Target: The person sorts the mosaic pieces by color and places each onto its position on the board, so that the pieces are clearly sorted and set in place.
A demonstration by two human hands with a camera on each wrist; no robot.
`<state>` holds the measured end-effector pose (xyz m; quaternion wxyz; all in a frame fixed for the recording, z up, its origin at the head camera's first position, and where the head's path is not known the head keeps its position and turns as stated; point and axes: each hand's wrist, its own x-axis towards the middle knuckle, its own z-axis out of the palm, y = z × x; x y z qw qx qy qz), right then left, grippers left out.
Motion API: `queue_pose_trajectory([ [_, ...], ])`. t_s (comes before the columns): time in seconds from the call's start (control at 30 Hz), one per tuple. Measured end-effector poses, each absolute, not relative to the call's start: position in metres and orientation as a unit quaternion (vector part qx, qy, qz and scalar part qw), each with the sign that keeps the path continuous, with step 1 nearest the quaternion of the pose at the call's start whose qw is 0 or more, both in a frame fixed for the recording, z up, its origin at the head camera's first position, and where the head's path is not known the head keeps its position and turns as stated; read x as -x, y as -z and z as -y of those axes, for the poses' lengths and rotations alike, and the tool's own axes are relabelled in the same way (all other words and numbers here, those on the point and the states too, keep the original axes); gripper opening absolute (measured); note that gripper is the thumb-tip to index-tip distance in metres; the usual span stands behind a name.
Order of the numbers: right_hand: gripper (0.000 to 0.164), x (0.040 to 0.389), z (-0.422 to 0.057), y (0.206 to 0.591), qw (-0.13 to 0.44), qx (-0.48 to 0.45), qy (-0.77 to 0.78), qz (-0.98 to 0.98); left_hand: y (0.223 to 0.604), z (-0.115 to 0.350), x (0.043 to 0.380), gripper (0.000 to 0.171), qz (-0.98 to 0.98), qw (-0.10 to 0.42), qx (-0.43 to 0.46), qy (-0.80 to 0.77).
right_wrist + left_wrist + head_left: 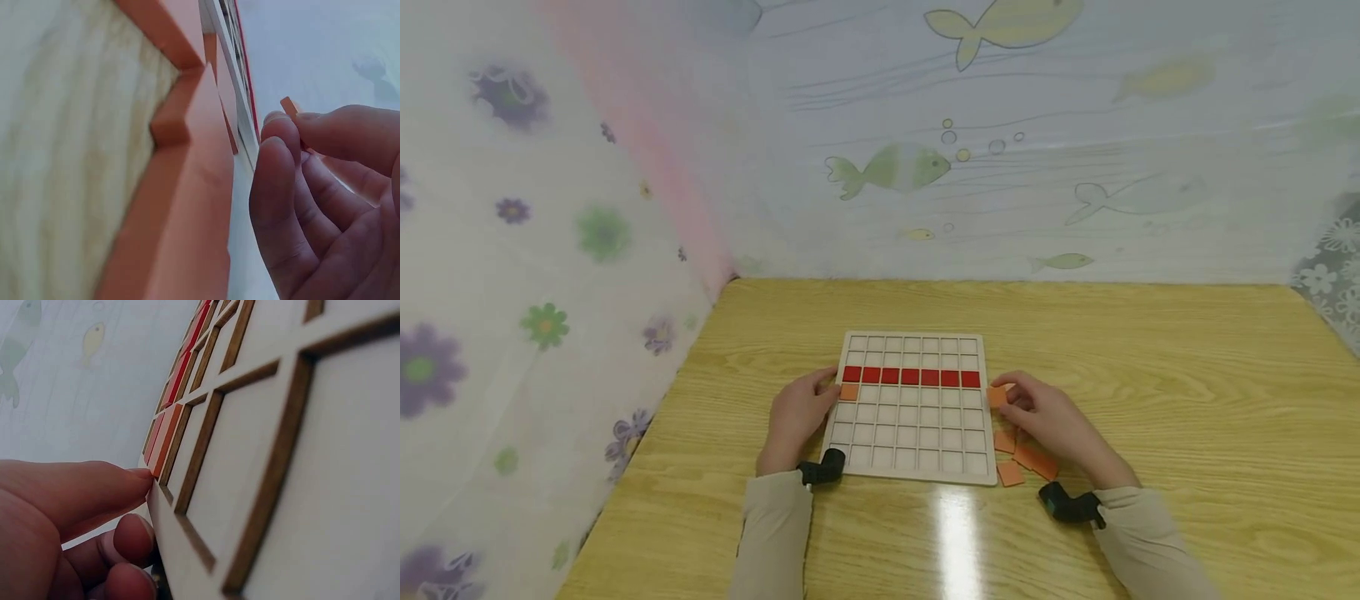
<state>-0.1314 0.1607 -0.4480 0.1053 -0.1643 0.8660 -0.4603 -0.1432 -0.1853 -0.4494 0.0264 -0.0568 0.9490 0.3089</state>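
A pale wooden grid board [897, 476] lies on the table, with a row of red square tiles [910, 377] across it. Below that row, an orange tile [848, 392] sits in the leftmost cell. My left hand [796, 417] holds the board's left edge, its thumb tip touching beside this orange tile and other fingers curled at the rim in the left wrist view. My right hand [1054, 421] pinches another orange square tile [997, 397] between thumb and fingers, at the board's right edge. Under it lie several loose orange tiles [1034, 460], partly overlapping.
The wooden-grain table [1210, 400] extends around the board. A wall covering with fish drawings [895, 167] stands behind it, and a flower-patterned covering [546, 325] is on the left. Each wrist wears a black camera [1071, 505].
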Motion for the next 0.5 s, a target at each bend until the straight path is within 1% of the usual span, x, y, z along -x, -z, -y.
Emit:
queue_pose_trajectory([
  [0.17, 0.028, 0.132, -0.156, 0.447, 0.113, 0.155, 0.469, -0.862, 0.450, 0.186, 0.144, 0.038, -0.947, 0.027, 0.061, -0.313],
  [0.37, 0.029, 0.130, -0.148, 0.447, 0.084, 0.159, 0.429, -0.886, 0.449, 0.187, 0.144, 0.038, -0.949, 0.028, 0.047, -0.310],
  [0.5, 0.029, 0.128, -0.143, 0.448, 0.087, 0.167, 0.420, -0.888, 0.449, 0.186, 0.144, 0.039, -0.949, 0.033, 0.049, -0.309],
])
